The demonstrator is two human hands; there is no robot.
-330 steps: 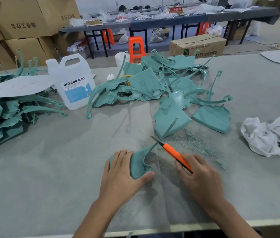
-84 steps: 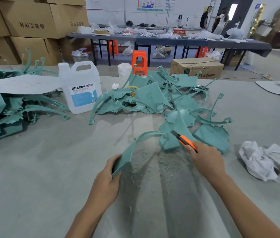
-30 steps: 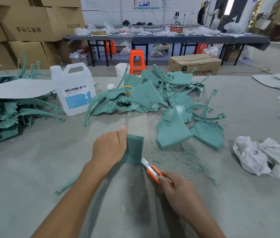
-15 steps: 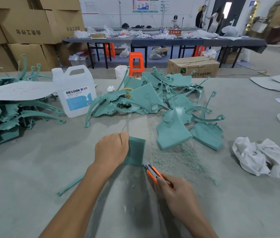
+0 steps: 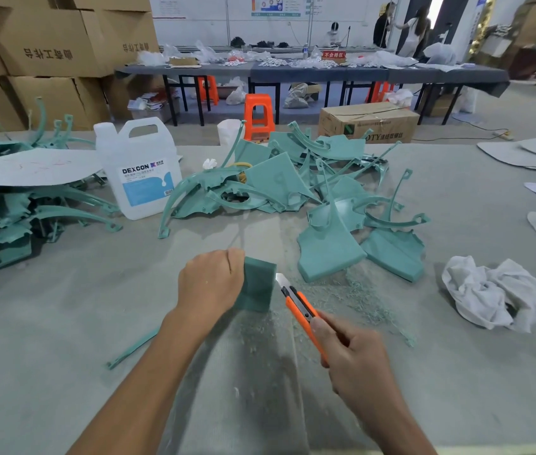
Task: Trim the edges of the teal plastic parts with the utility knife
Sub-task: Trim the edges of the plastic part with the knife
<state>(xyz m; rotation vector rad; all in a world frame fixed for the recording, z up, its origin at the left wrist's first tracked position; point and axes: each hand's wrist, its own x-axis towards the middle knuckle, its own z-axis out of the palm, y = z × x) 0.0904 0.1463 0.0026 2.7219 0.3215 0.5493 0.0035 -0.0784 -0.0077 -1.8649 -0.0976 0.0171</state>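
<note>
Far left: stack of trimmed parts (image 5: 14, 218); white jug (image 5: 138, 172) beside it, contents not visible. Centre of table (image 5: 46, 323): left hand (image 5: 209, 284) grips teal part (image 5: 258, 287), knife (image 5: 299, 307) blade at its right edge, right hand (image 5: 355, 362) wrapped round the handle. Rag (image 5: 490, 293) far right.

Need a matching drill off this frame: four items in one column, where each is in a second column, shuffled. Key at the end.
Things
1. knife
2. teal part being trimmed
3. jug
4. rag

Places
A. crumpled on the table, right of the shavings
B. gripped in the left hand
C. upright, left of the middle heap of parts
D. gripped in the right hand

Pairs: 1-D, 2-B, 3-C, 4-A
</note>
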